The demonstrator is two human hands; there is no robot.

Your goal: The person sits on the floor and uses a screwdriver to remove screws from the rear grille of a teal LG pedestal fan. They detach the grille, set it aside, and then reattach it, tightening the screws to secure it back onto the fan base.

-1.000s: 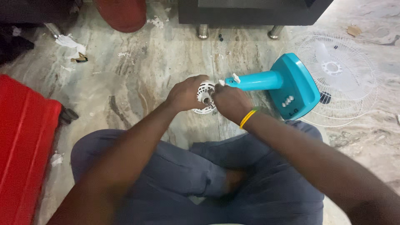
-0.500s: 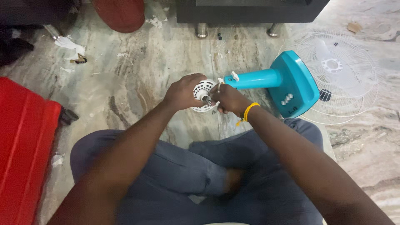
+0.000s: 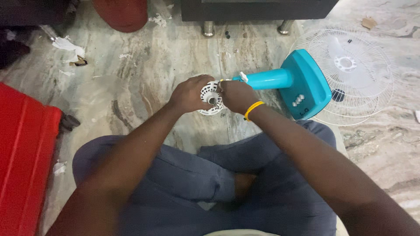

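fingers still grip the white motor housing (fan stand unmoved).

A single head-worn camera is looking steeply down from the seated person's own eye level, facing forward over crossed legs in blue-grey trousers onto a veined grey marble floor. It is sitting close, with both forearms running up from the bottom edge. No second view is sharing this scene.
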